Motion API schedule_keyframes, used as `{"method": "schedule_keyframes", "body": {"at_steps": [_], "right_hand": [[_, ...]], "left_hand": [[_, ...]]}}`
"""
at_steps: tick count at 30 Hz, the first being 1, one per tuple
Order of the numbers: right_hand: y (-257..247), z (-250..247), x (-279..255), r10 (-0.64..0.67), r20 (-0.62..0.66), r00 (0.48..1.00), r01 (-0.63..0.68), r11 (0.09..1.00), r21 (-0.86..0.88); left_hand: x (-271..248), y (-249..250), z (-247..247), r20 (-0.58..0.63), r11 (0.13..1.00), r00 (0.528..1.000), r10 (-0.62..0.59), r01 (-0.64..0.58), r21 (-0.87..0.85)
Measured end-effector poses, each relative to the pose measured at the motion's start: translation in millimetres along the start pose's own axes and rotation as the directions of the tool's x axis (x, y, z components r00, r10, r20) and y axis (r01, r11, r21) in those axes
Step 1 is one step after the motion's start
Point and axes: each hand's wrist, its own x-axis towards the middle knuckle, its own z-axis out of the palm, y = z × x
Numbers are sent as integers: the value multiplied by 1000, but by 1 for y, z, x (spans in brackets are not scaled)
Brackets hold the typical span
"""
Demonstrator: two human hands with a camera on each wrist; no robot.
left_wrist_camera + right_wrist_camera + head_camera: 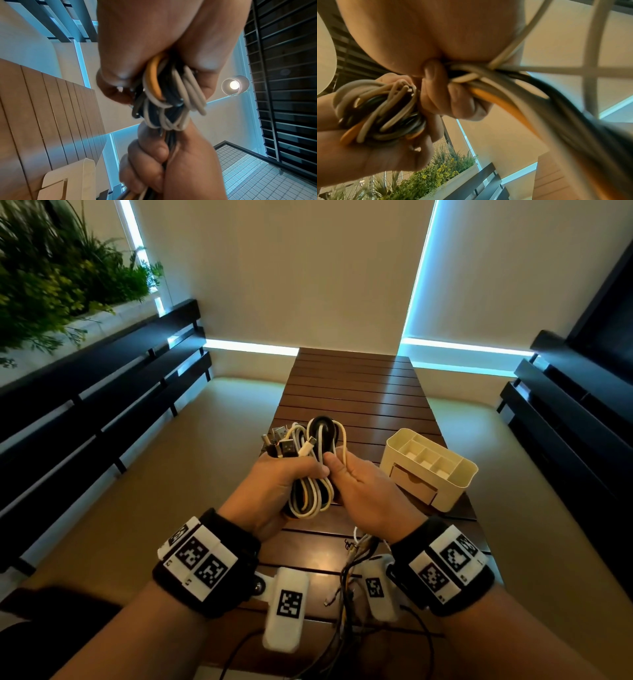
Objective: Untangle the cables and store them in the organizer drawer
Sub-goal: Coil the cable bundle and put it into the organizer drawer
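Observation:
A bundle of white, black and orange cables (313, 446) is held above the slatted wooden table (352, 385). My left hand (291, 474) grips the looped bundle around its middle, with several USB plugs (286, 445) sticking out above the fingers. My right hand (356, 477) holds the same cables just to the right, fingers (445, 94) curled round the strands. In the left wrist view the loops (164, 94) hang between both hands. Loose cable ends (352, 556) trail down under my right wrist. The cream organizer (459, 474) stands to the right, its front drawer (414, 486) closed.
Dark slatted benches run along the left (102, 392) and right (565, 419) of the table. A planter with green plants (51, 268) sits at the back left. Beige floor lies on both sides of the narrow table.

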Motion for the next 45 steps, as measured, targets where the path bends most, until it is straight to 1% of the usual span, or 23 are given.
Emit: {"method": "schedule_keyframes", "body": {"at_steps": [2,4,6,10,12,15,16,18,20,22,23,24,26,28,30,32,38,40,42,45], "right_hand": [[-1,0,0,5,31,999,-4,1000,-27],[2,3,1,36,72,997,-35,999,-10],[2,7,3,63,120,991,-68,997,41],[-9,4,5,133,200,971,-165,974,154],[-11,0,7,180,224,958,-227,953,201],[-7,1,9,189,234,954,-259,912,318],[-6,1,9,190,222,956,-256,911,323],[-8,0,9,175,172,969,-211,953,219],[-12,0,6,134,103,986,-146,981,125],[-15,6,4,59,-31,998,-58,997,41],[-16,12,2,2,-112,994,-2,1000,2],[-15,18,2,-58,-189,980,55,998,-20],[-14,26,3,-139,-328,934,135,990,-37],[-14,28,4,-166,-435,885,170,985,-29],[-15,24,5,-135,-452,882,171,984,40],[-17,18,6,-141,-439,887,181,982,51],[-19,14,13,-164,-389,906,156,986,-55],[-18,18,14,-166,-398,902,157,986,-56],[-18,21,16,-188,-410,893,185,982,-46],[-19,21,17,-187,-377,907,194,981,-21]], "left_hand": [[0,-1,-1,31,1000,999,-10,10,-16],[-1,-1,-2,67,999,998,0,3,-44],[-1,-4,-3,80,995,996,32,-24,-96],[-2,-8,-6,50,978,996,72,-61,-201],[-1,-8,-7,37,970,996,82,-71,-231],[0,-4,-9,40,967,995,89,-77,-241],[0,-2,-10,49,968,994,95,-80,-238],[-1,0,-10,35,970,993,110,-99,-221],[0,0,-12,1,968,992,123,-120,-219],[2,0,-13,-44,964,990,134,-141,-225],[3,1,-12,-56,964,989,136,-145,-222],[2,3,-10,-56,966,989,138,-147,-215],[1,7,-9,-38,965,988,152,-157,-212],[0,9,-10,-28,960,985,171,-173,-218],[0,10,-14,-41,961,979,200,-204,-188],[-1,10,-16,-54,967,979,196,-202,-156],[3,5,-14,-93,972,984,154,-168,-163],[4,4,-14,-76,974,990,122,-134,-182],[2,6,-13,-54,973,993,103,-112,-200],[0,7,-13,-16,977,996,86,-87,-194]]}}
